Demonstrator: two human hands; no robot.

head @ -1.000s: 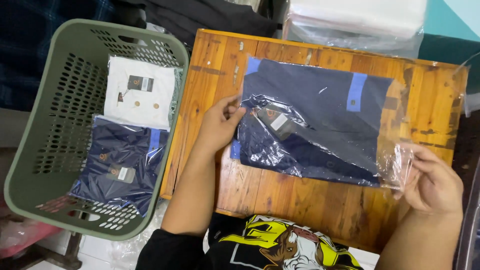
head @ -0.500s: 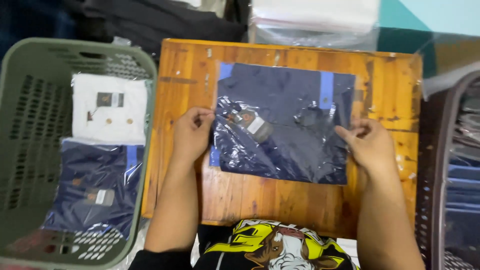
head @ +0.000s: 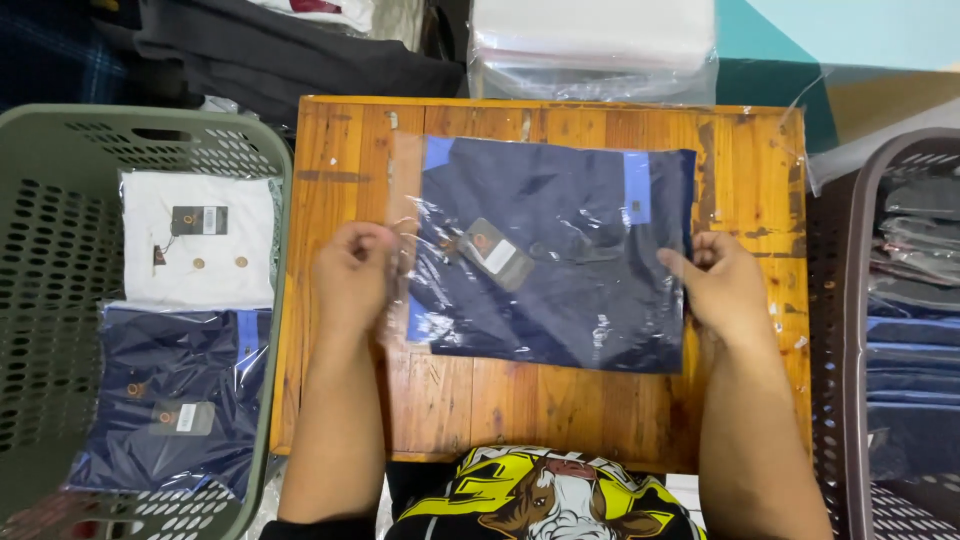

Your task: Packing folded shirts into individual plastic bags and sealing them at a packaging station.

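A folded navy shirt in a clear plastic bag (head: 560,265) lies flat in the middle of the frame on a small wooden bench (head: 345,170), its light-blue collar bands toward the upper edge and a grey hang tag (head: 495,253) showing through the film near its left half. The left hand (head: 352,275), at centre left, pinches the bag's loose left flap between thumb and fingers, the film bunched and lifted slightly off the wood. The right hand (head: 725,285), at centre right, has its grip pressed on the bag's right edge, thumb on top; whether the fingers curl under the film is hard to tell from this angle. Both forearms run down to the lower edge of the frame, on either side of a black shirt with a yellow print.

At the left of the frame stands a green perforated laundry basket (head: 60,150) holding two bagged garments: a folded white shirt (head: 195,250) in its upper part and a folded navy shirt (head: 165,400) just below it, the two touching. At the right edge, a dark brown basket (head: 860,200) holds a stack of dark folded garments (head: 915,300). Beyond the bench's far edge, at the top centre, sits a pile of white items in clear plastic (head: 590,40), with dark clothing (head: 280,55) to its left.
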